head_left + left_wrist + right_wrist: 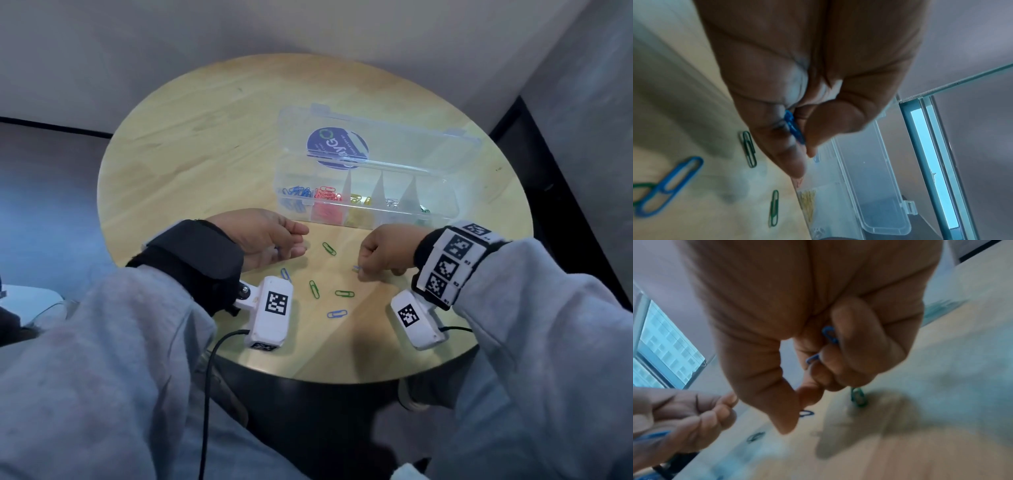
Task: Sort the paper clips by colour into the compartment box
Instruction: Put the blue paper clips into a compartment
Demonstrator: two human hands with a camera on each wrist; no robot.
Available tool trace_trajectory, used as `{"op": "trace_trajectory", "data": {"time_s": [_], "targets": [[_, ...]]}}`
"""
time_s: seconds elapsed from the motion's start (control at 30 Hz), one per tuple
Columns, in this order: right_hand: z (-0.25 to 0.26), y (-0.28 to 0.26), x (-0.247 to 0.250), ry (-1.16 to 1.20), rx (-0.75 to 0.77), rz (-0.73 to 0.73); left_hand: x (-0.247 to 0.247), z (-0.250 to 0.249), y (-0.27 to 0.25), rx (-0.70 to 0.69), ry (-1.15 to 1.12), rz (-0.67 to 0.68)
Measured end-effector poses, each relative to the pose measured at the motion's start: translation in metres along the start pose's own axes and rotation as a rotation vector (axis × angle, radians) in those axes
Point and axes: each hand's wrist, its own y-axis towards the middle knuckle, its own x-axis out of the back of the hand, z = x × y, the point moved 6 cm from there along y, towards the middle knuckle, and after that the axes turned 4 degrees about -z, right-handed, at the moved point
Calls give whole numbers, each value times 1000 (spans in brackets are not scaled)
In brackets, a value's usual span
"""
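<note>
The clear compartment box point(442, 214) stands open at mid-table, holding blue, red, yellow, silver and green clips in separate cells. My left hand point(291, 243) lies just in front of it and pinches a blue paper clip point(794, 128) between thumb and fingers. To the right, my right hand point(363, 270) hovers low over the table with curled fingers gripping a blue clip point(830, 335), one end of which shows in the head view. Between the hands lie loose green clips point(329, 248) point(314, 288) point(344, 293) and blue clips point(286, 274) point(337, 313).
The round wooden table point(205, 144) has bare surface to the left of and behind the box. The box lid point(376, 137) with a blue sticker leans back behind the cells. Wrist cameras and a black cable hang at the table's near edge.
</note>
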Motion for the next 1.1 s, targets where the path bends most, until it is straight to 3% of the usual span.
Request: {"op": "trace_trajectory", "data": {"time_s": [0.2, 0.47, 0.83, 0.93, 1.1], "targets": [[3, -4, -5, 254, -8, 68, 1, -5, -5, -33, -73, -25], [3, -4, -21, 546, -3, 226, -2, -2, -3, -57, 24, -1], [13, -8, -32, 563, 0, 275, -2, -6, -6, -74, 116, -32], [19, -7, -33, 346, 84, 234, 0, -10, -6, -111, 358, -86], [32, -13, -32, 3, 176, 183, 3, -18, -12, -248, 1125, -225]]}}
